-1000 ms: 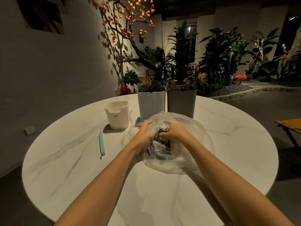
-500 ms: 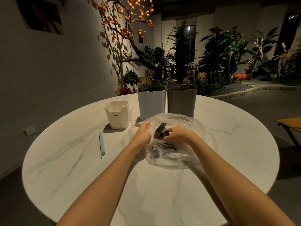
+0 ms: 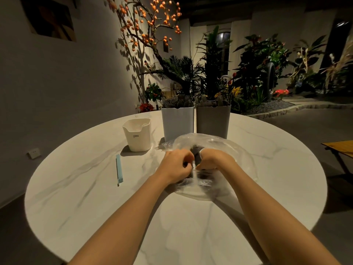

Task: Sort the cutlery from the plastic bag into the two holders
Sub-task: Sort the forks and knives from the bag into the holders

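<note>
Blue stick (image 3: 119,170): it lies flat on the round table (image 3: 76,188), far to the left, away from both hands.
White cup (image 3: 137,135): it stands near the blue stick, just left of the two holders. It looks like no part of the job.
White holder (image 3: 177,123): it stands upright at the back of the table, already stuffed with dark cutlery.
Left hand (image 3: 176,169): its fingers are curled tight, pinching the near edge of the plastic bag (image 3: 219,150).
Cutlery (image 3: 196,152): a dark bunch pokes up between the two hands, inside the bag's open mouth. I cannot tell forks from spoons.
Right hand (image 3: 212,161): it is curled too, at the bag's mouth and right against the dark bunch. I cannot tell if it holds the bag or the cutlery.
Grey holder (image 3: 213,121): it touches the white holder's right side and also has cutlery in it.
Step now: I think the hands are opening the bag to get a bunch out.
Next move: likely lift some pieces up and out, see what kind they are, then drop them in the matching holder just behind the bag.
</note>
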Motion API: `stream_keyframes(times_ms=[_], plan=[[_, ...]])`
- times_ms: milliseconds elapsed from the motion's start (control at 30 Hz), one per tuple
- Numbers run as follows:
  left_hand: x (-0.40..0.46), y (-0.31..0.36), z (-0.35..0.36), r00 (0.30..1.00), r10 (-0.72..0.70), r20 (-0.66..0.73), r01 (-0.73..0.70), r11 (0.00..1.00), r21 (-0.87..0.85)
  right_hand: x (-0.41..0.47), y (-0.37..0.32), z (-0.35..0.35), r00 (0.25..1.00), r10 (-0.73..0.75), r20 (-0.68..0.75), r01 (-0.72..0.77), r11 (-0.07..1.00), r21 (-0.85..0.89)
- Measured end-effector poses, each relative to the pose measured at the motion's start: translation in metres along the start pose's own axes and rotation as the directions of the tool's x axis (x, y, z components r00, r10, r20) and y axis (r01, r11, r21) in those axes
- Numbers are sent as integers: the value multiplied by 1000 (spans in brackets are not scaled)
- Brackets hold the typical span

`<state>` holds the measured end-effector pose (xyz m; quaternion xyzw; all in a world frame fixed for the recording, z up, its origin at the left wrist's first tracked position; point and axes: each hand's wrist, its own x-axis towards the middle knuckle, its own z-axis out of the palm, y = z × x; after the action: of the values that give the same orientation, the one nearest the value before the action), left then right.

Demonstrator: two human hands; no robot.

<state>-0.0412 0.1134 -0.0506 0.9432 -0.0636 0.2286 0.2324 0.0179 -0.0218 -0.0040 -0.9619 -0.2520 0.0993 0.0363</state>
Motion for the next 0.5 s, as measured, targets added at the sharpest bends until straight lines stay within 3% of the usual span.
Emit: stream_keyframes(times_ms=[167,333,500], plan=[[0,-4,-1,992,-74,99,64,993,102,-6,9,-12,990,18,140,-28,997,74],[1,-5,0,978,-112,176,93,989,111,-7,10,-6,994,24,107,-34,995,92],[1,-6,2,946,-151,286,137,988,67,-4,8,2,997,35,66,-50,967,250]])
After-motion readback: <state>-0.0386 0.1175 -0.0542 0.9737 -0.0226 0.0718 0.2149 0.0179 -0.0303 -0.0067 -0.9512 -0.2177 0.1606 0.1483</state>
